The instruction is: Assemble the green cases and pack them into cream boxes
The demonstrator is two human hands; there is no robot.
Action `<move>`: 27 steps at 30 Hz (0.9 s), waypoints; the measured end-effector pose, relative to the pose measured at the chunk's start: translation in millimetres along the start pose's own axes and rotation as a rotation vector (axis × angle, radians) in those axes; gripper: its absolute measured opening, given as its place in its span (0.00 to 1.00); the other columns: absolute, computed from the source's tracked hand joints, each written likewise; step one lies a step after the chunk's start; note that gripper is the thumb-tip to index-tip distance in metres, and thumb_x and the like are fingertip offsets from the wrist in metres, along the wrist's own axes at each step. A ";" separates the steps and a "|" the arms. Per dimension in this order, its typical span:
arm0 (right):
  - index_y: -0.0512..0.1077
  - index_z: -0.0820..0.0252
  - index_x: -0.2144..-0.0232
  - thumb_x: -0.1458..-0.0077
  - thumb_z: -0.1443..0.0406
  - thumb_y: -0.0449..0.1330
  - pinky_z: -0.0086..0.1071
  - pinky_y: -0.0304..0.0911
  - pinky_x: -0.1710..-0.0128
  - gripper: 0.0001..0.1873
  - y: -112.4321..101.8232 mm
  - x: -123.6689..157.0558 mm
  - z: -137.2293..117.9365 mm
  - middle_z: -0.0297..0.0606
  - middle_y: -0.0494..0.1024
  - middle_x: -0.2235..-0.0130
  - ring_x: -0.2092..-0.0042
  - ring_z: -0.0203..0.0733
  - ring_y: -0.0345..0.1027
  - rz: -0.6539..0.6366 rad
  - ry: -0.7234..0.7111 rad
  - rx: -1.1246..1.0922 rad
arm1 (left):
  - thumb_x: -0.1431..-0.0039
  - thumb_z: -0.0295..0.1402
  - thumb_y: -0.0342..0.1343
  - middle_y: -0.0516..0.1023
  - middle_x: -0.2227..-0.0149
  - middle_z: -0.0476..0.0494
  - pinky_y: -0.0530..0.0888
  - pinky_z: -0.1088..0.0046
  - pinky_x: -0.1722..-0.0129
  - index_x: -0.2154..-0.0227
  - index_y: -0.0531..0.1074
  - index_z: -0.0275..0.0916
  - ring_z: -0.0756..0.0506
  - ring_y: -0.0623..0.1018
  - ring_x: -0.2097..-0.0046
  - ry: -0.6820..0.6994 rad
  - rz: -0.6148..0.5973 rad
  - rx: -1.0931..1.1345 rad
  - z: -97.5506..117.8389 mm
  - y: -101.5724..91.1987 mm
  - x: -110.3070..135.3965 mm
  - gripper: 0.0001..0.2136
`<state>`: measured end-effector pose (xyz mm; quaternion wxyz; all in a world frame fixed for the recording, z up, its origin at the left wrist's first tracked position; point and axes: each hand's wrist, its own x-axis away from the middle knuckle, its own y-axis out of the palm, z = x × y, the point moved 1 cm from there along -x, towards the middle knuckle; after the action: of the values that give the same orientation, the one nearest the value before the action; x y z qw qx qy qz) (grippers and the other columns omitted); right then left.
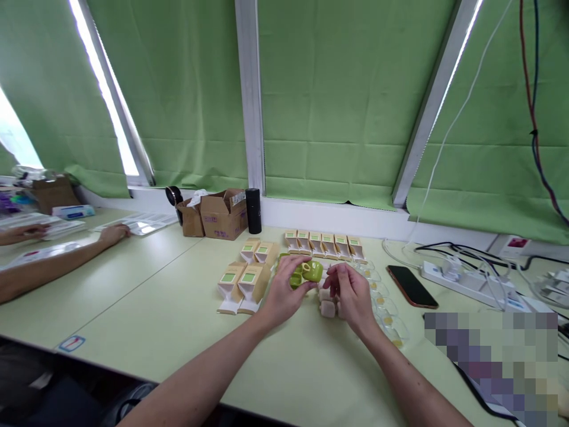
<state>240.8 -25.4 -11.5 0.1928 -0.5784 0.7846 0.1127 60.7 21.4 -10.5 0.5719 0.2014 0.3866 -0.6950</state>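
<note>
My left hand [287, 290] grips a small glossy green case [313, 271], like an earbud case, between thumb and fingers. Just right of it, my right hand [353, 293] has its thumb and fingers pinched together; whatever may be between them is too small to make out. More green pieces [296, 280] show beside my left fingers, partly hidden. Below the hands lie several pale beige rounded pieces [328, 309], partly covered by my right hand. Clear plastic pieces with yellow spots [388, 321] run in a row along the right side of that hand.
Open cream boxes with green labels [230, 286] stand left of my hands; another row [328, 244] stands behind. A phone [412, 286] and power strip [471, 284] lie right. Cardboard boxes [223, 214] and a black cylinder [253, 212] line the wall. A co-worker's arms [57, 264] reach in left.
</note>
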 end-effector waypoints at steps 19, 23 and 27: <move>0.79 0.57 0.63 0.45 0.62 0.68 0.42 0.56 0.54 0.07 -12.9 0.4 -21.1 0.43 0.83 0.60 0.51 0.53 0.69 -0.479 -0.373 1.194 | 0.47 0.29 0.75 0.81 0.55 0.42 0.76 0.72 0.52 0.53 0.78 0.35 0.46 0.82 0.53 -0.539 0.117 1.115 -23.5 1.6 -10.4 0.19; 0.78 0.58 0.61 0.46 0.57 0.70 0.44 0.55 0.52 0.14 -14.5 3.2 -22.5 0.45 0.81 0.57 0.49 0.56 0.67 -0.570 -0.395 1.274 | 0.45 0.30 0.73 0.81 0.56 0.40 0.76 0.72 0.53 0.56 0.78 0.34 0.45 0.82 0.54 -0.543 0.078 1.168 -20.3 1.3 -10.1 0.15; 0.78 0.60 0.61 0.50 0.56 0.71 0.44 0.55 0.52 0.17 -13.5 4.4 -22.9 0.46 0.80 0.56 0.48 0.56 0.66 -0.617 -0.407 1.306 | 0.44 0.30 0.73 0.81 0.55 0.40 0.76 0.72 0.53 0.54 0.78 0.35 0.45 0.83 0.54 -0.549 0.069 1.203 -19.2 1.1 -9.7 0.16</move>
<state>248.6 -42.5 7.8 0.6609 -0.5078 0.4432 -0.3301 61.2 42.3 -15.7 0.4595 0.3136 -0.2355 -0.7969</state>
